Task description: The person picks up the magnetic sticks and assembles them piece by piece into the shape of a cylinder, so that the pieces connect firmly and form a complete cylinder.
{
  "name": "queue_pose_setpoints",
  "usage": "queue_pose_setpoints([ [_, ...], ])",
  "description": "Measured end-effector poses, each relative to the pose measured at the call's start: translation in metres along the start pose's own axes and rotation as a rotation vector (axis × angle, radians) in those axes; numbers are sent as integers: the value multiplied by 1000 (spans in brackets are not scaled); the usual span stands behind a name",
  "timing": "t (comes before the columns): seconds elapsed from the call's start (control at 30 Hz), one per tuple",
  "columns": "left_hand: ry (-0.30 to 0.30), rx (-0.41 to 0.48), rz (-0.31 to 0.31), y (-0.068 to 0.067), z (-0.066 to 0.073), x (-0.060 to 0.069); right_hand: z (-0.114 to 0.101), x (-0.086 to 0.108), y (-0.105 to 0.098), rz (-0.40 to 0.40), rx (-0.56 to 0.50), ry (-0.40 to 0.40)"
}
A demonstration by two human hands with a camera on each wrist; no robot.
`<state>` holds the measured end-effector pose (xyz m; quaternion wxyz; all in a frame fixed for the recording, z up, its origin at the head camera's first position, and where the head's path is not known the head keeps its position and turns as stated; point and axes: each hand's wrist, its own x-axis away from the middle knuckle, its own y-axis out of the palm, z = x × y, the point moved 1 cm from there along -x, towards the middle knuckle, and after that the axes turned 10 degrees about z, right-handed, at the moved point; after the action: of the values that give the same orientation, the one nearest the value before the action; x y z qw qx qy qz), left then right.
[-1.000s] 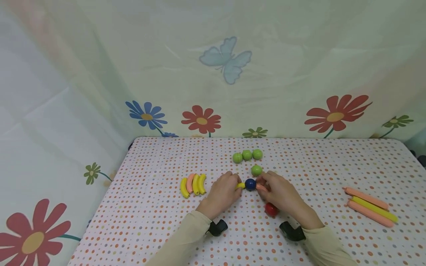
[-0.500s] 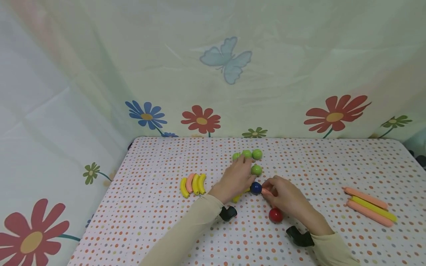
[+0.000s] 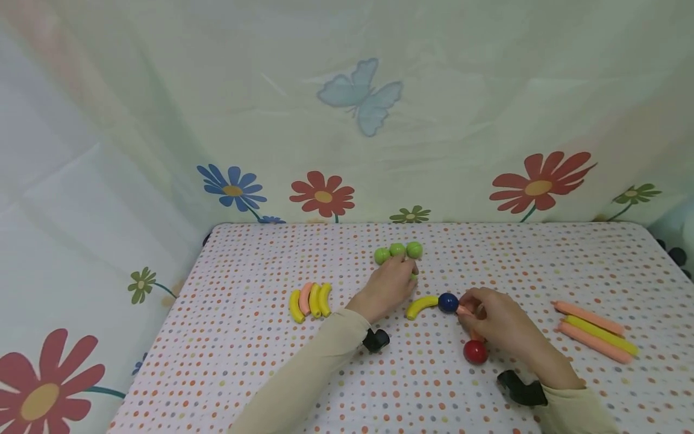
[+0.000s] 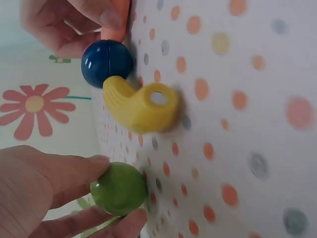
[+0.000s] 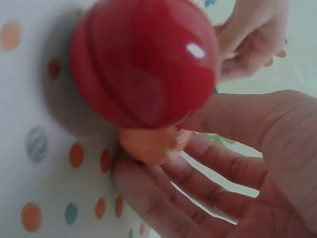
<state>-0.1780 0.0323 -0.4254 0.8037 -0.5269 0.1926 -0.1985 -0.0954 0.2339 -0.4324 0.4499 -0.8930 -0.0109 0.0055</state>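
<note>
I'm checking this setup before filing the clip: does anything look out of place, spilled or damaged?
Nothing looks spilled or damaged. One mild oddity, left of the hands in the head view: a peach curved piece lies among three yellow ones, so its colour breaks the row.

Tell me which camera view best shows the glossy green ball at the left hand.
The left wrist view: the glossy green ball appears large and mostly uncovered there, held by the left hand. In the head view, that hand hides all but a sliver; the right wrist view doesn't show it.
</note>
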Motion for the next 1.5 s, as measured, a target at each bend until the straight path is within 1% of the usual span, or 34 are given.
queue_pose_setpoints([
  [0.13, -20, 44, -3, -6, -8, 11, 4, -2, 0, 41, 6, 17],
  [0.33, -45, 64, -18, -11, -20, 30, 3, -6, 5, 100, 23, 20],
  [0.5, -69, 72, 10, -13, -26, 46, 2, -7, 9, 126, 8, 28],
  [0.6, -86, 72, 15, -13, -25, 51, 3, -6, 9, 133, -7, 49],
  [0.73, -90, 69, 14, -12, -23, 53, 1, -8, 10, 138, -17, 68],
  [0.83, -88, 71, 40, -12, -23, 52, -1, -9, 12, 143, -27, 62],
  [0.97, -109, 109, 74, -12, -22, 51, -3, -8, 15, 159, -35, 53],
  [1.07, -124, 139, 84, -11, -21, 51, -4, -7, 16, 169, -35, 50],
  [1.27, -99, 168, 98, -6, -16, 49, -7, -7, 15, 170, -39, 41],
  [1.37, -90, 147, 101, -4, -13, 47, -9, -7, 15, 154, -53, 29],
  [1.5, -96, 116, 104, -2, -11, 45, -9, -6, 15, 136, -63, 44],
])
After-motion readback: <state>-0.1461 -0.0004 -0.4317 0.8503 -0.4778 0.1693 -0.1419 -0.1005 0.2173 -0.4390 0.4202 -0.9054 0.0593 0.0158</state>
